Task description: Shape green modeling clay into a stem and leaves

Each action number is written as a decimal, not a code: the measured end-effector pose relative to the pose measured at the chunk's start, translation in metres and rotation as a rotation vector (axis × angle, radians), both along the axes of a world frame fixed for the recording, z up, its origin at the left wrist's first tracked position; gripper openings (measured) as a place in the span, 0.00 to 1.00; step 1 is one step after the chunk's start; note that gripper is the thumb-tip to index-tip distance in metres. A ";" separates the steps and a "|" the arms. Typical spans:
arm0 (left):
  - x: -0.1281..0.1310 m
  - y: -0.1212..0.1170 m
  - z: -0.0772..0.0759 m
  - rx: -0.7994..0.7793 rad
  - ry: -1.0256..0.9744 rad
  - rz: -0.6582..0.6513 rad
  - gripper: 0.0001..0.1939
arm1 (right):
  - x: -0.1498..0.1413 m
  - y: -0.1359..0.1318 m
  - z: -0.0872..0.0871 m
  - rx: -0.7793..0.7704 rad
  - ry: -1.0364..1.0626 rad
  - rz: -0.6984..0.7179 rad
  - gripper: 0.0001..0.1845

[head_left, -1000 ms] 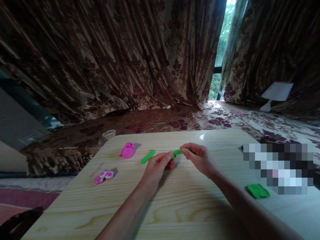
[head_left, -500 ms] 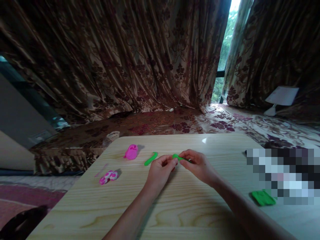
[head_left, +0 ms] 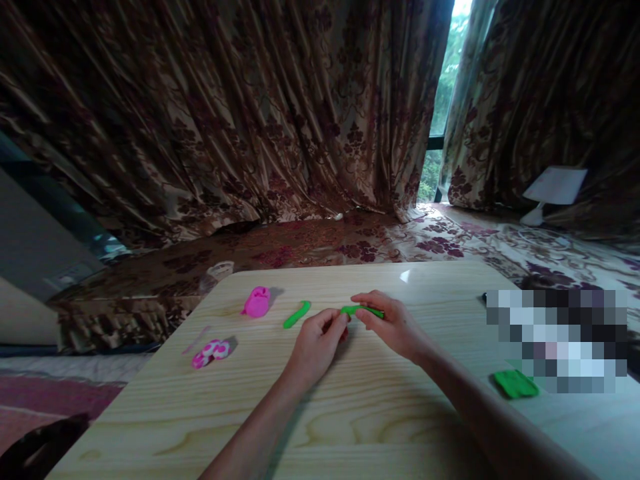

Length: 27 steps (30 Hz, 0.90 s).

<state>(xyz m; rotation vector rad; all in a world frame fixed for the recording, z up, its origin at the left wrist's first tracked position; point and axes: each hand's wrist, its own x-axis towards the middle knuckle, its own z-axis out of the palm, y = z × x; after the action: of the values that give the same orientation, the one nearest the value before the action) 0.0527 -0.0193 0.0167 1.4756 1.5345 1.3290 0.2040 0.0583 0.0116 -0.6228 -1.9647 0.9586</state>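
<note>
My left hand is closed, pinching the left end of a green modelling clay roll between thumb and forefinger just above the table. My right hand holds the same roll loosely; its thumb lies against the near side and its forefinger reaches over the far side. The roll's right end runs in toward the right palm. Just left of my left hand lies a second green clay roll, bent at its far tip. A flat green clay slab lies at the right of the table.
On the wooden table sit a pink clay piece and a pink-and-white clay piece at left. A clear container stands beyond the far left corner. A blurred-out patch covers the right edge.
My right fingers have loosened and spread, so more of the green clay roll shows between them. My left hand keeps its pinch. The whole view has shifted slightly.
</note>
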 end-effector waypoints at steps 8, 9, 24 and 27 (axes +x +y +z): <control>-0.001 0.003 -0.002 -0.101 -0.309 -0.003 0.12 | -0.002 0.000 -0.005 -0.080 0.042 0.017 0.14; -0.001 0.004 -0.002 -0.113 -0.366 0.002 0.12 | -0.002 0.001 -0.006 -0.117 0.059 0.009 0.16; 0.002 0.003 -0.005 -0.180 -0.612 -0.037 0.11 | -0.012 0.002 -0.014 -0.218 0.285 -0.117 0.08; 0.002 0.005 -0.005 -0.178 -0.651 0.037 0.12 | -0.012 0.001 -0.013 -0.073 0.285 -0.094 0.06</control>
<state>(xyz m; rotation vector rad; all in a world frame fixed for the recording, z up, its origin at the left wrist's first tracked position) 0.0552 -0.0145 0.0112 0.7883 1.2072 1.4591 0.1919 0.0593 -0.0013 -0.5790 -1.6424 1.0049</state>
